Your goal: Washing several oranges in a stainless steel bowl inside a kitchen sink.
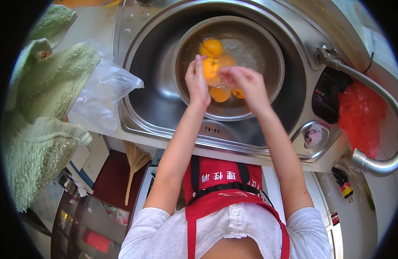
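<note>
In the head view, a round metal basin (229, 117) of water stands inside the stainless-steel sink (153, 81). My left hand (198, 82) cups the side of a lobed orange-coloured fruit (210, 66) over the basin. Close to that fruit's right side is my right hand (247, 82), its fingertips blurred and bent towards it. Whether those fingers grip anything cannot be made out. Another orange fruit (212, 48) lies farther back in the water. Nearer me, one more fruit (220, 94) floats beside a partly hidden piece (238, 93).
A curved metal faucet (370, 74) arches along the right side, near a red plastic bag (362, 113) and a black container (330, 94). A small soap tray (314, 134) is at the sink's corner. Left are a clear plastic bag (101, 87) and hanging green towels (50, 97).
</note>
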A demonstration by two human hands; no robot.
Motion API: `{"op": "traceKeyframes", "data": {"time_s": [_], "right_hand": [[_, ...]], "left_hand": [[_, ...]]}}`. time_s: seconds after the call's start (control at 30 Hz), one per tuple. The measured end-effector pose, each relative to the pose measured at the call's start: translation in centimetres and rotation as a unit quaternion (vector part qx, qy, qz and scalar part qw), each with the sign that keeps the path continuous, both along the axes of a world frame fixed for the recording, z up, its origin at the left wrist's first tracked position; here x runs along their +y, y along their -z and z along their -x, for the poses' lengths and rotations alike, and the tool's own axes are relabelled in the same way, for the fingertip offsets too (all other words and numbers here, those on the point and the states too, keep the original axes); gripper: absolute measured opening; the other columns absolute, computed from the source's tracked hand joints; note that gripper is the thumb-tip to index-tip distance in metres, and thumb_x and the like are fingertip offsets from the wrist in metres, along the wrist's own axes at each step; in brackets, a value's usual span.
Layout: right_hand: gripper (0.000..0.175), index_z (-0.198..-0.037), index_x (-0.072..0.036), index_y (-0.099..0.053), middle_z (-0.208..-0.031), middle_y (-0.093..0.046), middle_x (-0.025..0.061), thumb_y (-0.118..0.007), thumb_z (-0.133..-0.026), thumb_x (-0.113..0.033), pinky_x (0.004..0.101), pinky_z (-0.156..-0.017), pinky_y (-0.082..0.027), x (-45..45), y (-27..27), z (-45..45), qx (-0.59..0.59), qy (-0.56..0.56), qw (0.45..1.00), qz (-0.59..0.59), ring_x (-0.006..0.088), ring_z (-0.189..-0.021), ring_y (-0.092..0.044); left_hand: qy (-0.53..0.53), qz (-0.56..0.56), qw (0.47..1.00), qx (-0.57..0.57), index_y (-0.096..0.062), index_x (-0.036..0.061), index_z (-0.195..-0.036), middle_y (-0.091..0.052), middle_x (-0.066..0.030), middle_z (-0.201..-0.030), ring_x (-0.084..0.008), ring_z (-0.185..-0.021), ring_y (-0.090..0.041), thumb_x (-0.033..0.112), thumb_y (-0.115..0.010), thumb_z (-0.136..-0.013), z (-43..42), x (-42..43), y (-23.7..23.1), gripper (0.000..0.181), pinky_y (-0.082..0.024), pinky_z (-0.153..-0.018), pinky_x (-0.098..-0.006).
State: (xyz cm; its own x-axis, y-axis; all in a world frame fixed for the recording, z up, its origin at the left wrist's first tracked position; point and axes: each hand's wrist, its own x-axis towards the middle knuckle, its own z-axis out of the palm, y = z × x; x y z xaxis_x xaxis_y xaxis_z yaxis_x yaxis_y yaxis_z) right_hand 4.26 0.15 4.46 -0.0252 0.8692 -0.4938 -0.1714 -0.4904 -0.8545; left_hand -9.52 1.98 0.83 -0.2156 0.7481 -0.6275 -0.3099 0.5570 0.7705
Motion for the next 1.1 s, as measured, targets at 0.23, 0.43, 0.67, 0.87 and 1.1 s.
{"op": "traceKeyframes", "data": {"time_s": [0.23,0.43,0.67,0.87,1.1], "right_hand": [[0.026,-0.109,-0.004,-0.057,-0.116,-0.055,0.0169,-0.057,-0.089,-0.021,0.0375,-0.097,-0.039,-0.4,2.3,3.4,-0.185,0.091,0.96,-0.19,0.033,-0.111,-0.051],[0.025,-0.109,-0.003,-0.053,-0.11,-0.056,0.0165,-0.053,-0.092,-0.021,0.0394,-0.095,-0.039,0.6,1.5,4.3,-0.155,0.083,0.98,-0.093,0.0317,-0.108,-0.052],[0.034,-0.124,-0.002,-0.046,-0.131,-0.042,0.0201,-0.047,-0.094,-0.018,0.0411,-0.103,-0.034,-1.6,1.6,4.0,-0.255,-0.006,0.944,-0.208,0.0339,-0.119,-0.043],[0.03,-0.101,0.0,-0.061,-0.103,-0.061,0.0128,-0.046,-0.097,-0.026,0.0338,-0.088,-0.045,0.4,2.3,3.0,-0.01,0.137,0.99,0.035,0.0228,-0.097,-0.058],[0.035,-0.119,-0.005,-0.06,-0.119,-0.058,0.0071,-0.05,-0.095,-0.028,0.031,-0.096,-0.036,2.0,4.2,0.1,0.035,0.156,0.986,0.051,0.0171,-0.112,-0.05]], "left_hand": [[-0.008,-0.026,0.999,-0.024,-0.056,0.0031,-0.111,-0.058,-0.0093,-0.108,-0.0168,-0.1,-0.055,0.035,-0.039,-0.101,-3.5,-1.2,-1.6,0.038,-0.044,-0.09,-0.0293],[0.029,-0.15,0.977,0.146,-0.057,0.0003,-0.108,-0.059,-0.0098,-0.106,-0.0163,-0.1,-0.055,0.029,-0.038,-0.102,-3.3,-1.0,-2.1,0.035,-0.044,-0.09,-0.0293],[0.061,-0.059,0.996,0.002,-0.057,0.0011,-0.112,-0.058,-0.0101,-0.111,-0.017,-0.105,-0.054,0.03,-0.039,-0.102,-1.8,-1.0,-2.6,0.036,-0.042,-0.093,-0.0292],[0.154,-0.11,0.979,0.072,-0.045,0.0057,-0.127,-0.048,-0.0108,-0.125,-0.0198,-0.121,-0.044,0.028,-0.05,-0.097,-2.2,-3.2,-2.7,0.038,-0.037,-0.102,-0.0303],[0.098,0.012,0.993,-0.069,-0.042,0.0093,-0.128,-0.051,-0.012,-0.122,-0.0242,-0.11,-0.057,0.04,-0.046,-0.096,0.6,-1.0,-1.6,0.044,-0.054,-0.084,-0.036]]}}
